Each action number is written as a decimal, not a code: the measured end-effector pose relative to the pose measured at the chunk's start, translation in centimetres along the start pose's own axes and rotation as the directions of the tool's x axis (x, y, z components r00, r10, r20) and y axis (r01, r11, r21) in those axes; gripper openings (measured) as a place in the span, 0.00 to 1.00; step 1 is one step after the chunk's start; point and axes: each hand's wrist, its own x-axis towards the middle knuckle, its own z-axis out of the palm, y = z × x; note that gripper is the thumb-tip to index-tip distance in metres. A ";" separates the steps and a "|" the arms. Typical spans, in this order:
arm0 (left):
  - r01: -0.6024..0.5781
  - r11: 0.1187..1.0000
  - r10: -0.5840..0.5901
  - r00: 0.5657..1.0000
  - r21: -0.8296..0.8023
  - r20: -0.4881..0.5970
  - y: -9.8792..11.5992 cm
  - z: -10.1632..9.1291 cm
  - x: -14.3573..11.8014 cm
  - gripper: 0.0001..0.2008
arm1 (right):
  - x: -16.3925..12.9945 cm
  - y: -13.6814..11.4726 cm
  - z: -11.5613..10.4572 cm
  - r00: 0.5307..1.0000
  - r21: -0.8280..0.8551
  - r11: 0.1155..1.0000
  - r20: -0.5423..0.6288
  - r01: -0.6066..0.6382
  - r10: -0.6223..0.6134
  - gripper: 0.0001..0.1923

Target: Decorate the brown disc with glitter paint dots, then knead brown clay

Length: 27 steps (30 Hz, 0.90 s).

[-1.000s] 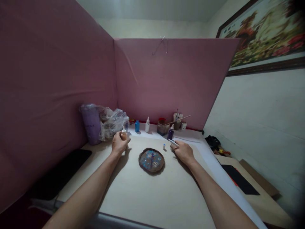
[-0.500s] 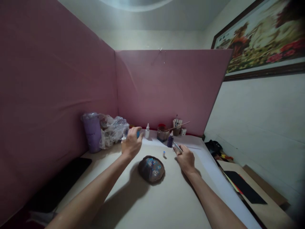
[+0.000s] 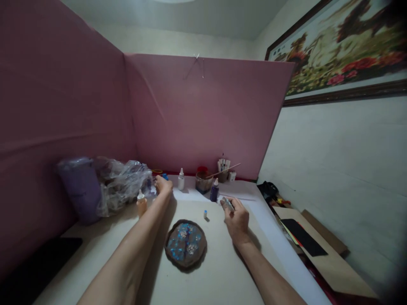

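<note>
Head view: a pen (image 3: 227, 204) is pinched by the fingers of the right hand (image 3: 238, 221); the blue bottle (image 3: 165, 176) is mostly covered by the left hand (image 3: 163, 185), and whether its fingers are closed cannot be told. Nearer the camera, the dish (image 3: 187, 266) is set on the desk (image 3: 222, 277); between dish and purple bottle (image 3: 214, 192), a cap (image 3: 205, 214) is seen.

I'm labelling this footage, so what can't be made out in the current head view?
All in the head view:
Blue object: mostly hidden by the left hand; its grip is unclear.
White pen-like object: partly covered by the right hand.
Purple tumbler: marking too blurred to read.
Black pad: cut off by the left edge.
</note>
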 end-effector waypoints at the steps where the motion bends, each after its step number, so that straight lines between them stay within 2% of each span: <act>1: 0.009 1.000 -0.009 1.000 -0.001 0.016 -0.2 0.1 0.0 0.14 | 0.0 -0.1 0.0 1.000 0.010 1.000 -0.004 -0.008 0.008 0.12; 6: -0.043 0.997 0.044 0.999 -0.056 0.008 0.0 -0.7 -1.1 0.10 | 0.2 -0.6 -0.3 1.000 0.051 0.999 -0.010 -0.021 0.021 0.13; 11: -0.230 0.954 0.232 0.973 -0.190 -0.015 1.6 -3.5 -4.9 0.13 | 0.2 -2.0 -0.9 0.998 0.165 0.985 0.048 -0.052 0.045 0.13; 12: -0.300 0.904 0.315 0.949 -0.303 -0.002 1.8 -4.3 -6.1 0.13 | 0.1 -2.5 -1.0 0.996 0.200 0.977 0.066 -0.075 0.063 0.14; 14: -0.352 0.803 0.425 0.904 -0.480 0.048 1.6 -6.0 -8.5 0.14 | 0.1 -3.7 -1.4 0.989 0.269 0.954 0.101 -0.133 0.109 0.14; 16: -0.375 0.752 0.500 0.861 -0.542 0.097 1.1 -7.5 -10.9 0.15 | -0.1 -5.1 -1.7 0.984 0.331 0.929 0.125 -0.164 0.129 0.14; 20: -0.496 0.710 0.631 0.763 -0.499 0.141 -0.7 -8.9 -14.1 0.18 | -0.4 -7.1 -2.3 0.986 0.403 0.904 0.138 -0.143 0.094 0.13; 27: -0.619 0.673 0.731 0.642 -0.405 0.232 -2.0 -8.5 -15.6 0.20 | -0.9 -8.0 -2.7 0.992 0.408 0.911 0.126 -0.065 0.015 0.12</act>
